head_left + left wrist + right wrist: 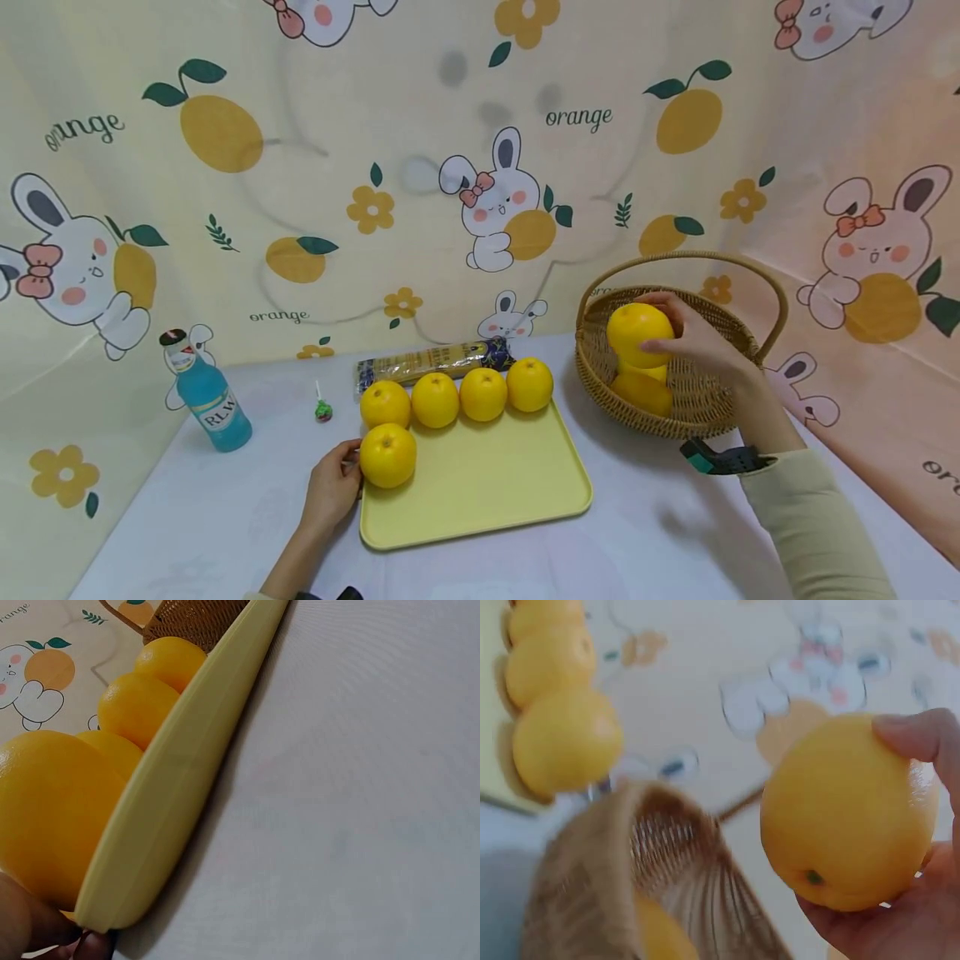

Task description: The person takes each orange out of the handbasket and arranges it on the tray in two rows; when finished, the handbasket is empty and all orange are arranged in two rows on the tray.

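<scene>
My right hand (693, 333) grips an orange (640, 335) above the wicker basket (708, 400); thumb and fingers curl round it in the right wrist view. More oranges (643, 392) lie inside the basket below it. On the left, my left hand (333, 487) pinches the left rim of the yellow tray (487, 483), close beside the nearest orange (387, 456). A row of several oranges (483, 394) lines the tray's back edge. In the left wrist view the thumb (34, 919) and fingertips meet at the tray's edge, partly cut off by the frame.
Behind the tray lies a long gold and dark-blue packet (435, 362). A bottle of blue drink (210, 396) stands at the left, with a green-wrapped lollipop (322, 410) to its right. The basket's arched handle (780, 308) rises over its opening. A printed cloth backdrop (420, 208) hangs behind.
</scene>
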Tool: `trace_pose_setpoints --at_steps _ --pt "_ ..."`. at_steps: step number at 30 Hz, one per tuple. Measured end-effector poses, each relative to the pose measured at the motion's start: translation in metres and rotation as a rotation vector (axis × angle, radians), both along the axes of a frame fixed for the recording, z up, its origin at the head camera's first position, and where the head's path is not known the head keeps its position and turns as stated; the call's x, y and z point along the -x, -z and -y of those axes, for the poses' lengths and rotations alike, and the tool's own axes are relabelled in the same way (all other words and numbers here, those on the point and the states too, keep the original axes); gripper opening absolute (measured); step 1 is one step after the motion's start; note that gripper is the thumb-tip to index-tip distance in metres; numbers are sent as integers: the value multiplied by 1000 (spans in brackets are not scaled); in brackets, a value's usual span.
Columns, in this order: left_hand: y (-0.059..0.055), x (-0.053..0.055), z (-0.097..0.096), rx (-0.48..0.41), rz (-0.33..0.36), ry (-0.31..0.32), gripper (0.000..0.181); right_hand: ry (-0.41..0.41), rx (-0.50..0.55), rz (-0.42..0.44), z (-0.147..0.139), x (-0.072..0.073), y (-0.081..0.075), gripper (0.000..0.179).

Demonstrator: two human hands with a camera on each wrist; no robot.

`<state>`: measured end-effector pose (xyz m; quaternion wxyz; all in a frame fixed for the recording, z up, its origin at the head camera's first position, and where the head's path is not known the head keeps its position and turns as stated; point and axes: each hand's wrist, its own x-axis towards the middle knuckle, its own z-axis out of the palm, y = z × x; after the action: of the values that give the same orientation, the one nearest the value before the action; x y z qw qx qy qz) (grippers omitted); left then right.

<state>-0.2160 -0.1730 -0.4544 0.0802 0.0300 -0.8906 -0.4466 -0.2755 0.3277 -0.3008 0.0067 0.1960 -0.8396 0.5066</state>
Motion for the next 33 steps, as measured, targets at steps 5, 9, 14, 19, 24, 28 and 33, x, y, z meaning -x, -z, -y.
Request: trace_pose_setpoints --at_steps 5,9,14,19,24,28,33 --pt "1 0 0 3 1 -2 33 -106 13 -77 30 -12 -2 57" --pt "2 -1 0 -8 8 -3 33 -181 -2 -142 52 -17 3 61" --pt "3 0 0 -18 9 -9 33 -231 -10 -168 77 -22 13 66" --pt "4 1 -1 -18 2 -3 33 -216 -44 -189 102 -23 29 71" --pt "3 1 -2 -12 5 -2 34 -228 -92 -227 127 -20 51 67" --pt "2 1 -2 -18 8 -5 34 -240 -109 -291 148 -17 66 68" --pt "1 1 0 -19 11 -6 34 -206 -141 -313 172 -18 78 75"
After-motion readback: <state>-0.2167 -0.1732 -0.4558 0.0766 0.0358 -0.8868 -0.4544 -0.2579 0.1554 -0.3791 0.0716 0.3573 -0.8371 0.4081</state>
